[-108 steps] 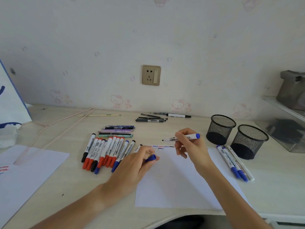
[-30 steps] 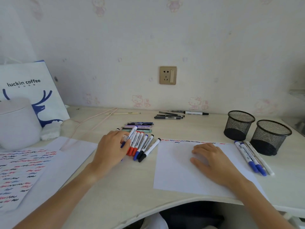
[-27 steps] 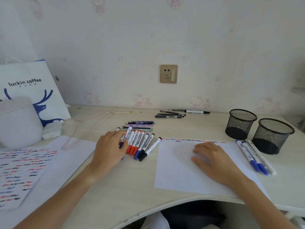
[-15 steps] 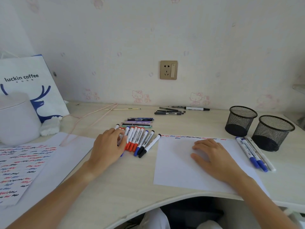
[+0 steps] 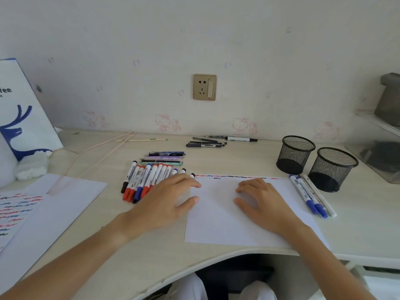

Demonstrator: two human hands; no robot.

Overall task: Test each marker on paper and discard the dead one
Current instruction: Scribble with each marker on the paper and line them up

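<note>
Resting flat at mid-frame, the right hand (image 5: 263, 202) spreads relaxed fingers on the paper (image 5: 218, 226), grasping nothing. The left hand (image 5: 166, 202), fingers loose and released, covers the lower ends of the markers (image 5: 141, 180) lying left of the paper on the tabletop (image 5: 357, 230).

wall (image 5: 281, 50): pale, pink cartoon-cat prints | socket (image 5: 204, 87): brass | desk (image 5: 249, 161): cream, curved front edge

Both hands lie flat, palms down — left hand (image 5: 171, 200), right hand (image 5: 263, 200) — fingers relaxed.
</note>
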